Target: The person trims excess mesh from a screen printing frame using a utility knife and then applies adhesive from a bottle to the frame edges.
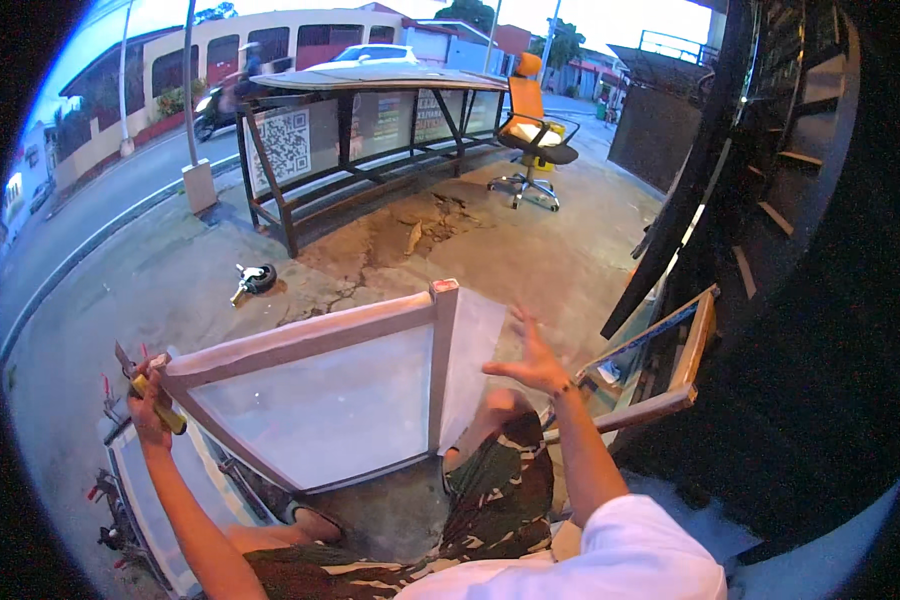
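My left hand point(150, 418) is closed around a yellow-handled knife point(173, 415), its grey blade pointing up and away. That hand is at the left upper corner of a wooden frame point(300, 345) standing upright before my knees. White sheet material point(320, 415) covers the frame and sticks out past its right post point(444, 360) as a loose flap point(475, 350). Just beyond that flap, my right hand point(532, 365) is raised with fingers spread, holding nothing. Whether my left fingers also touch the frame's corner is hard to tell.
Another white-covered frame point(155, 490) with red-tipped clamps lies at lower left. A wooden frame point(630, 410) leans at my right. On the concrete sits a small black-and-white wheeled thing point(258, 279). Farther off stand a long table point(390, 78) and an orange-backed office chair point(526, 105).
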`<state>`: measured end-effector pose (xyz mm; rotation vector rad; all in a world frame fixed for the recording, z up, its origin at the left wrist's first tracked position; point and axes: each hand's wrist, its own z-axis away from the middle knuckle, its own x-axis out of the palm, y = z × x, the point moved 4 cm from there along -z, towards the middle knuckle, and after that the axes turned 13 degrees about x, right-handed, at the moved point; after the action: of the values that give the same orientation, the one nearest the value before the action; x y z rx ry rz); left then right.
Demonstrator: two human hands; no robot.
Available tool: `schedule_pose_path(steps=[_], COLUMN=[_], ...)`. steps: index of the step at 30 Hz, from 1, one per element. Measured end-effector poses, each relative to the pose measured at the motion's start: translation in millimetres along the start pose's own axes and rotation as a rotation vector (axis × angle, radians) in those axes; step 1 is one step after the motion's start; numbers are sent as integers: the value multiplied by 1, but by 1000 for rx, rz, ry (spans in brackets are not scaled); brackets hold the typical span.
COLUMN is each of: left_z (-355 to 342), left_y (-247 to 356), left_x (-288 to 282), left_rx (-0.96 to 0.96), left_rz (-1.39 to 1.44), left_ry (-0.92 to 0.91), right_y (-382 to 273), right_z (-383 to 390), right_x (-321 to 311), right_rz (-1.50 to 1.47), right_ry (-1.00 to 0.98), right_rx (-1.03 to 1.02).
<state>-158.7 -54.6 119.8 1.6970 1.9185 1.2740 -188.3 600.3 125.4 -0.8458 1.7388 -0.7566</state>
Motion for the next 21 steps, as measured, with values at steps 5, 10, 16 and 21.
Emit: schedule_pose_path(steps=[5,10,16,21], left_z=[12,12,8,0], left_y=[7,13,16,-1], left_x=[-7,3,11,-1], left_rx=[-66,-52,-23,130], left_rz=[-193,-230,-183,-145], left_ry=[37,33,34,141], right_y=[26,45,35,36], right_z=[-54,-56,-53,-82], right_x=[61,77,84,96], right_rz=[-64,-195,-4,-67], right_ry=[-608,-632,-499,-445], right_rx=[229,289,255,65])
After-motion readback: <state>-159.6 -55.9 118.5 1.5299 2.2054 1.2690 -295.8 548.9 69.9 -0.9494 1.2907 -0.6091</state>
